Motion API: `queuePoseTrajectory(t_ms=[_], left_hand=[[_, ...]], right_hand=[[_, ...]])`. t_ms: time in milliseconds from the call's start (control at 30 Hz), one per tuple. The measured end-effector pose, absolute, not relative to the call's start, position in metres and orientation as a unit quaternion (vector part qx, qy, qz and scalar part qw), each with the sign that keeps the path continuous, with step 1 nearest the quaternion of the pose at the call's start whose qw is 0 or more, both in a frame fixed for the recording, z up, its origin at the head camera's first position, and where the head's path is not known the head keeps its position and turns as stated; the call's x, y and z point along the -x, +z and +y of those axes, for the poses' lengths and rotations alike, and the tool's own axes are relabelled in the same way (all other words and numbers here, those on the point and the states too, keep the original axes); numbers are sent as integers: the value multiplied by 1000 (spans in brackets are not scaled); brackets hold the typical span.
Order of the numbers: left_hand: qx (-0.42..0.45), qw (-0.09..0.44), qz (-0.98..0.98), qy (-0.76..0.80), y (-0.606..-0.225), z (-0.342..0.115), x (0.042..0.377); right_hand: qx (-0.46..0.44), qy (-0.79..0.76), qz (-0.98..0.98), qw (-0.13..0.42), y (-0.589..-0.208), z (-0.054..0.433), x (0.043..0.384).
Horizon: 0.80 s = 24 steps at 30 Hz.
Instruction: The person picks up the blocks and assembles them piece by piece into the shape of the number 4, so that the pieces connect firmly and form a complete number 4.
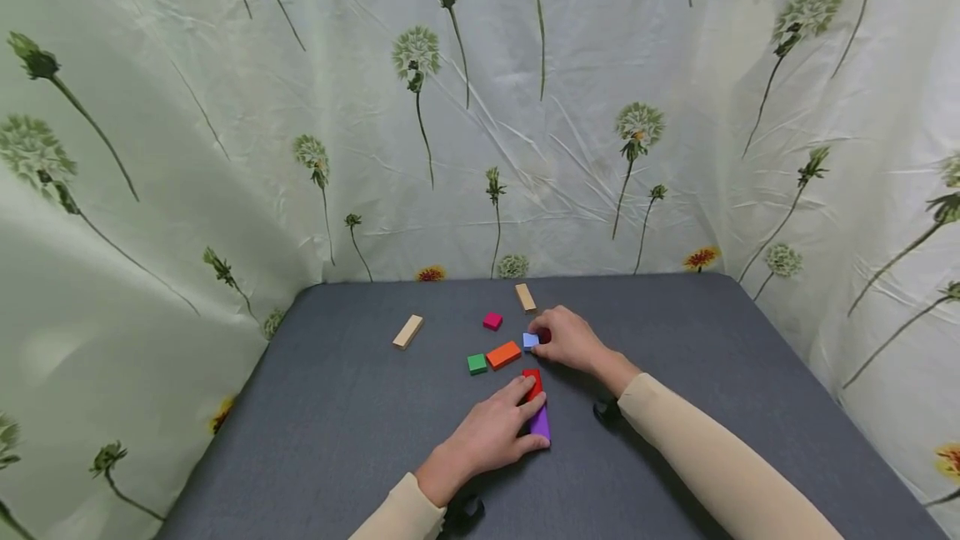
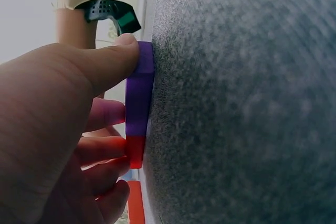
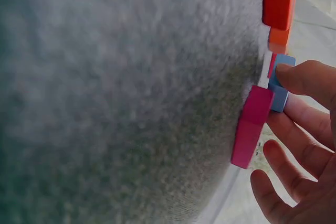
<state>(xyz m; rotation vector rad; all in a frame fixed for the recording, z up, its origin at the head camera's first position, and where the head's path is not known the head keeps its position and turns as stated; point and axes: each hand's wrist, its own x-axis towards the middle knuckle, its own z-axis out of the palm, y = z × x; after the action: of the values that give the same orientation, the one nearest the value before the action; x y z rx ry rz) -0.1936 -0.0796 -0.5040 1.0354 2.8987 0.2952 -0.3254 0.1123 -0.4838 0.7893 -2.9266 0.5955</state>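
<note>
My left hand holds a purple block and a red block that lie end to end. In the left wrist view, the thumb presses the near end of the purple block and fingertips touch the red block. With thumb and fingers, my right hand pinches a light blue block, seen also as a blue block in the right wrist view. Beside those fingers is a magenta block, mostly covered by the hand in the head view.
An orange block and a green block lie left of the blue one. Farther back are a pink block and two plain wooden blocks, one left, one behind. All rest on a grey table backed by a flowered curtain.
</note>
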Motion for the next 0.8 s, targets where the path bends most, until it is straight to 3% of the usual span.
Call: queuePoseTrajectory(t_ms=[333, 800], left_hand=[[-336, 19, 937, 91, -503, -79, 193], [-340, 20, 936, 89, -502, -79, 192]], right_hand=[[-270, 202, -941, 32, -475, 114, 306], [-270, 246, -930, -29, -477, 114, 295]])
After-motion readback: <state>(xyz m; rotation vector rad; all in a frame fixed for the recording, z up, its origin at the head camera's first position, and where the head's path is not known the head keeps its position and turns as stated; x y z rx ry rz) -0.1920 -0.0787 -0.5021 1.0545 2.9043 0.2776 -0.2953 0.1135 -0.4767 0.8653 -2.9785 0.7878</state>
